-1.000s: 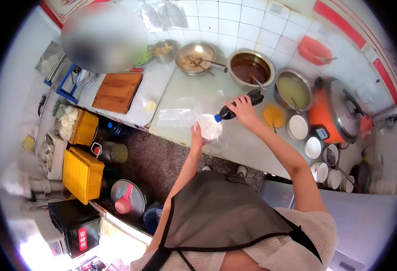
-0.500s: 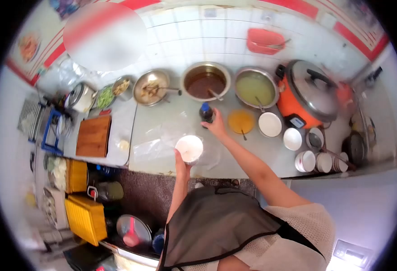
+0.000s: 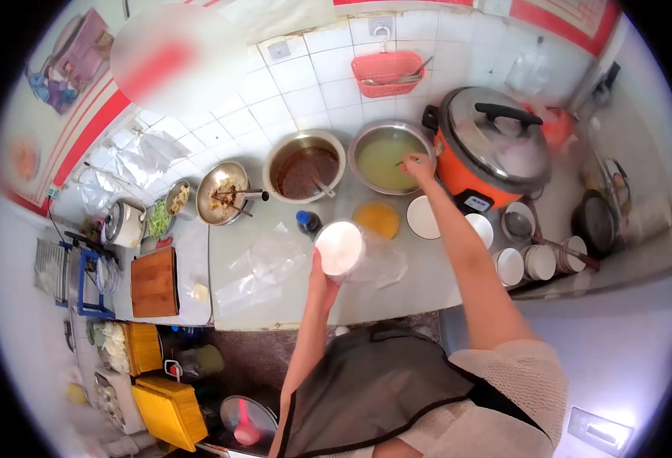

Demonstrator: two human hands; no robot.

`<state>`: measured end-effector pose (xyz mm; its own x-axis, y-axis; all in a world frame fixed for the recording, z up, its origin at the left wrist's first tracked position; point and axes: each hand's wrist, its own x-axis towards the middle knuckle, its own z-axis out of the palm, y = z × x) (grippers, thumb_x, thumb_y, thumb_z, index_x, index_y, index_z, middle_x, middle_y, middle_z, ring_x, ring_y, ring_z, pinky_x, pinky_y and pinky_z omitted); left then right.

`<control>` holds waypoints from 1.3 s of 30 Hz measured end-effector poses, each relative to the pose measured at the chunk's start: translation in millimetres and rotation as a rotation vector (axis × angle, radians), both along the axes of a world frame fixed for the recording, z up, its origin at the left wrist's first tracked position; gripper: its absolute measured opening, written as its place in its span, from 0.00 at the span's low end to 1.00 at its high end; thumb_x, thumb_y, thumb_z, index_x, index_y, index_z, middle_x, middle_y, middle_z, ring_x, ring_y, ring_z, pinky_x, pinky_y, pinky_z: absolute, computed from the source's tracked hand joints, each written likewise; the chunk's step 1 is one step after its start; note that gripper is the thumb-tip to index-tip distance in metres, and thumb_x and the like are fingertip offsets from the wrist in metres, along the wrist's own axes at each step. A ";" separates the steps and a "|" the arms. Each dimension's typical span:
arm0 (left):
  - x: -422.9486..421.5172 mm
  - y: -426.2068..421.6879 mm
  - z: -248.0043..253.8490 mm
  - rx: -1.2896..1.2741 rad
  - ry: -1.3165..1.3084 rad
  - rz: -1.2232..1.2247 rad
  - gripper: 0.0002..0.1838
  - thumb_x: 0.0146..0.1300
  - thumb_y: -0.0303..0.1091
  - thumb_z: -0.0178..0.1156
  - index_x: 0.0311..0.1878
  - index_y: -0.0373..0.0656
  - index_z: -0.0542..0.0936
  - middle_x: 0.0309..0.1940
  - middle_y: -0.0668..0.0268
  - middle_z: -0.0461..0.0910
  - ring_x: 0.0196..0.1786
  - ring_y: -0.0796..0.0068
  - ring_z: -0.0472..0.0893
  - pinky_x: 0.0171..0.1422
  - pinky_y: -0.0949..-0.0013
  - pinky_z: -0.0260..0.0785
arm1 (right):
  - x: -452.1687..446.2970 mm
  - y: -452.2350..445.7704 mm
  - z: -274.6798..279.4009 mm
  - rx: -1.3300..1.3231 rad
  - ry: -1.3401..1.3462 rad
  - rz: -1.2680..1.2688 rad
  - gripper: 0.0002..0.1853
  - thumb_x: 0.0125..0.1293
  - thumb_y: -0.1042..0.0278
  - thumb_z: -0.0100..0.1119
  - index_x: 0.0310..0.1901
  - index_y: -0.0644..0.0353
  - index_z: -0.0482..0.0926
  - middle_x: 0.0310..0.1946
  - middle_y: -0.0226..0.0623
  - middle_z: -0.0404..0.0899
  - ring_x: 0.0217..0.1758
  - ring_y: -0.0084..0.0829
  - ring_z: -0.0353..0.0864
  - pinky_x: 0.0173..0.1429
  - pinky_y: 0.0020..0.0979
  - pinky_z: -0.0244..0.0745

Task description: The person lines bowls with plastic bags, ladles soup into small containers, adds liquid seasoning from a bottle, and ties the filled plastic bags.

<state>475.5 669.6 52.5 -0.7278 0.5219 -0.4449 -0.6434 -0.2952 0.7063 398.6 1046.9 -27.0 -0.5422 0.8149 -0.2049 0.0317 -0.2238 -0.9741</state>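
My left grip (image 3: 322,284) holds the white cup (image 3: 340,248); my right grip (image 3: 418,167) pinches the ladle (image 3: 400,162), steel bowl (image 3: 360,176) beneath it.

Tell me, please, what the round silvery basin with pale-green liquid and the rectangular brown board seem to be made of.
Round silvery basin with pale-green liquid: probably stainless steel, fairly polished; its rim reflects light.

Rectangular brown board: apparently wood, smooth; faint streaks resemble grain.

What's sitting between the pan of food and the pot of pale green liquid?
In the head view, a pot of dark brown liquid stands between the pan and the green-liquid pot.
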 end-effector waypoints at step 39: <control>-88.7 169.7 -94.0 0.029 0.260 -0.097 0.28 0.71 0.56 0.33 0.62 0.43 0.56 0.48 0.54 0.75 0.36 0.60 0.83 0.21 0.68 0.76 | 142.6 -50.5 79.8 1.480 -0.105 0.417 0.10 0.62 0.72 0.53 0.44 0.63 0.77 0.40 0.45 0.76 0.41 0.45 0.77 0.42 0.36 0.74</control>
